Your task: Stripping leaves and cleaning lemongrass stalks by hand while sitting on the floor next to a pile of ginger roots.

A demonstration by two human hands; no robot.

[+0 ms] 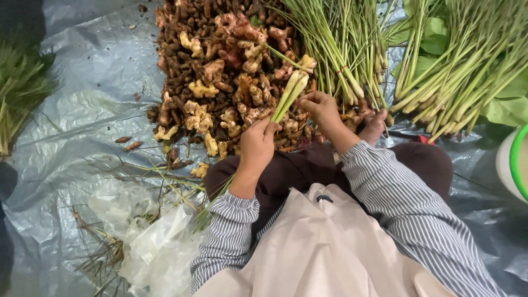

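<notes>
Gripping a small bunch of lemongrass stalks (290, 94), the left hand (257, 144) clasps the stems while the right hand (322, 110) pinches near their pale ends, above the ginger pile (220, 82); larger bundles (456, 71) lie beyond, seemingly untouched.

left hand (257, 144), right hand (323, 108), lemongrass stalks (290, 94)

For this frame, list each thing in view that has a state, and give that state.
left hand: closed around the held lemongrass stalks
right hand: fingertips pinching at the stalks' pale ends
held lemongrass stalks: gripped together, tilted, over the roots
root pile: loose heap on the sheet
lemongrass bundles: lying flat, fanned out
plastic sheet: spread, wrinkled
clear bag: crumpled
</notes>
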